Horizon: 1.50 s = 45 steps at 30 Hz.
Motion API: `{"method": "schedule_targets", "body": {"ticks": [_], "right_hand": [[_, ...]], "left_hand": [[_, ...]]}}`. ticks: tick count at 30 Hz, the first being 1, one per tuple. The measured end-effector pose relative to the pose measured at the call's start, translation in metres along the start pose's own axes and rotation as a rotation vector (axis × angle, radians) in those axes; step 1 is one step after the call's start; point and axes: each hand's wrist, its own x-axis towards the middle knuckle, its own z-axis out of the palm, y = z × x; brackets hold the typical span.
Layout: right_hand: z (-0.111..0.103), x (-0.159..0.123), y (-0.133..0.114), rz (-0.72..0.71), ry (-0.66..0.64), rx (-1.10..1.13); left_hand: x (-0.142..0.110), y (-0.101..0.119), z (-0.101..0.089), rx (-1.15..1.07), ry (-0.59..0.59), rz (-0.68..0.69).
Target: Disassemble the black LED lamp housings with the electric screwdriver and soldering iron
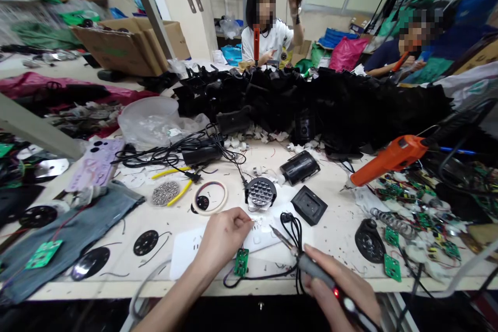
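Grey plastic is filling the right grip [350, 280]: a slim soldering iron with a metal tip [311, 265], fingers wrapping its handle well back from the point, presumably for keeping skin off the heat; a small red light [335, 293] is glowing on it, suggesting power. The left grip [225, 231] is pinching a thin reddish wire [250, 220] between thumb and fingertips, probably steadying a strand too light for staying put alone. Wire and iron tip are facing each other, apparently not touching, over a long white plastic socket block [184, 251], which is seemingly serving as a work rest. Below the left grip, a small green circuit board [241, 263] is sitting near the block's edge; whether the wire is joining it, cannot tell. A looped black cord [287, 217] is lying beside the iron. Farther across the pale desk [342, 228], a cream tape ring [225, 198] is resting flat; rightward, an orange power screwdriver [389, 161] is slanting tip-down, well apart from both grips, perhaps parked for easy reaching.
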Motion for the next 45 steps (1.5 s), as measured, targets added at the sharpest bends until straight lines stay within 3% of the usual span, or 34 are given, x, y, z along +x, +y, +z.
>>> {"method": "schedule_targets", "body": {"ticks": [5, 11, 37, 45], "right_hand": [[0.025, -0.008, 0.013, -0.037, -0.070, 0.040], [0.036, -0.002, 0.022, -0.090, -0.092, 0.112], [0.046, 0.002, 0.024, -0.083, -0.134, 0.140], [0.041, 0.005, 0.025, -0.175, -0.216, 0.079]], "left_hand": [[0.001, 0.004, 0.001, 0.055, 0.023, -0.011], [0.000, 0.006, 0.003, 0.095, 0.021, -0.037], [0.001, 0.006, 0.004, 0.091, 0.047, -0.076], [0.001, 0.005, 0.004, 0.107, 0.049, -0.064]]}}
